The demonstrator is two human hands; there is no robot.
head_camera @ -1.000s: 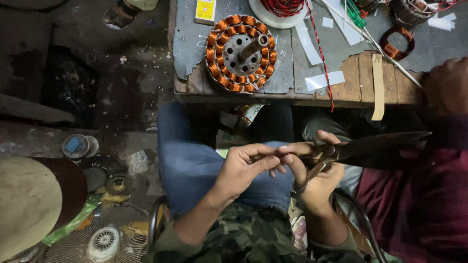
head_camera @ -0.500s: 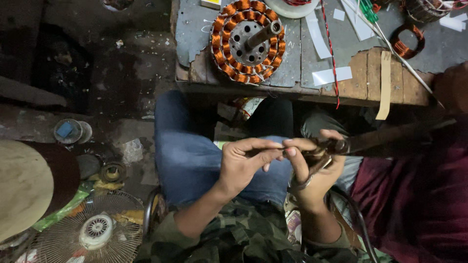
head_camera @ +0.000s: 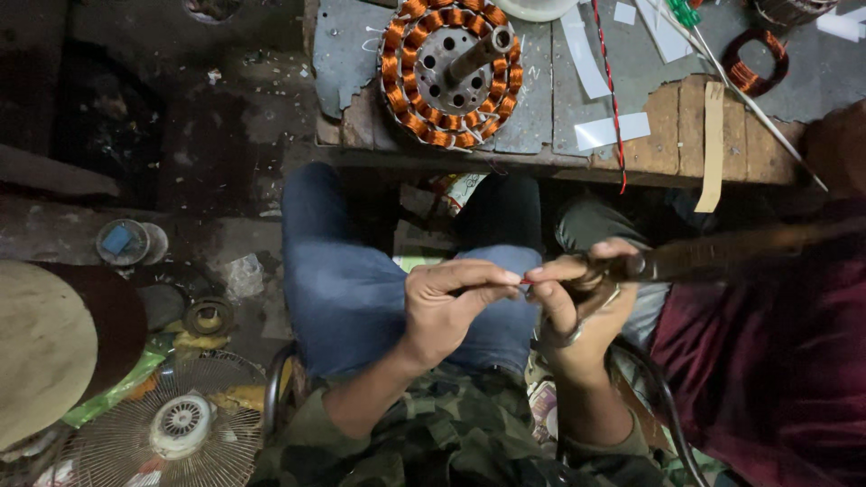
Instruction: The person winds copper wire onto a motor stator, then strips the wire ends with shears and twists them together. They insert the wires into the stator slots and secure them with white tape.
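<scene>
Left hand (head_camera: 451, 307) sits just below frame centre, over the lap in blue jeans (head_camera: 343, 280), fingers curled and thumb pressed to forefinger in a tight pinch on a thin red wire (head_camera: 526, 282); only a short stretch of that wire shows between the two hands. Right hand (head_camera: 582, 311) lies at the 3 o'clock side of the left, nearly touching it, closed around the handles of a pair of scissors (head_camera: 686, 261), one finger through a metal loop, thumb and forefinger also meeting at the wire's end. The scissor blades run off toward 3 o'clock, blurred — whether they stand open or closed cannot be told. At 12 o'clock a worn wooden bench (head_camera: 686, 135) carries a motor stator (head_camera: 451, 72) with copper-orange windings around a grey hub and a shaft. A second, longer red wire (head_camera: 612, 99) hangs over the bench edge at 1 o'clock, beside white paper strips (head_camera: 612, 131) and a small coil of copper wire (head_camera: 756, 61) toward 2 o'clock. A fan guard (head_camera: 180, 433) with a white hub lies on the floor at 8 o'clock. A dark red garment (head_camera: 767, 361) fills the 4 o'clock side.
</scene>
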